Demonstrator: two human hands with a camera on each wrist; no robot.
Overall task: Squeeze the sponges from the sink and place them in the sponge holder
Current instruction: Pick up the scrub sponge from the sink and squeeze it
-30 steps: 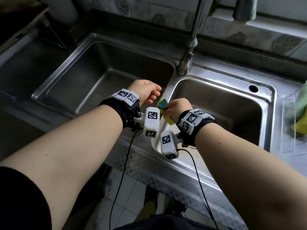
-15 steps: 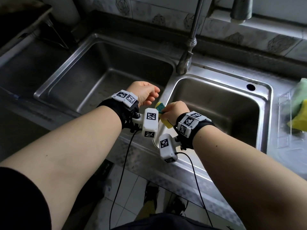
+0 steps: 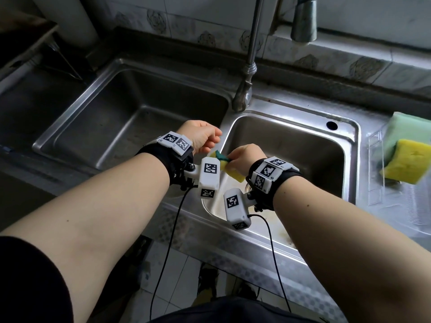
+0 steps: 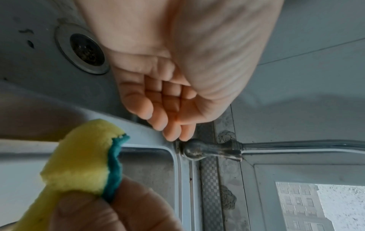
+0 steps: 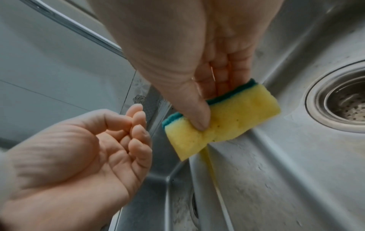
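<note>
While right hand (image 5: 199, 65) pinches yellow sponge (image 5: 221, 120) over right basin (image 3: 347, 159), left hand (image 5: 79, 150) slack, holding nothing: squeeze fully, drain, then carry to sponge holder (image 3: 375, 169)

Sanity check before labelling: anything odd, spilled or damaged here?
Nothing stands out. The right hand pinches a yellow-green sponge over the right basin; the left hand is empty. Two sponges sit in the clear holder.
</note>
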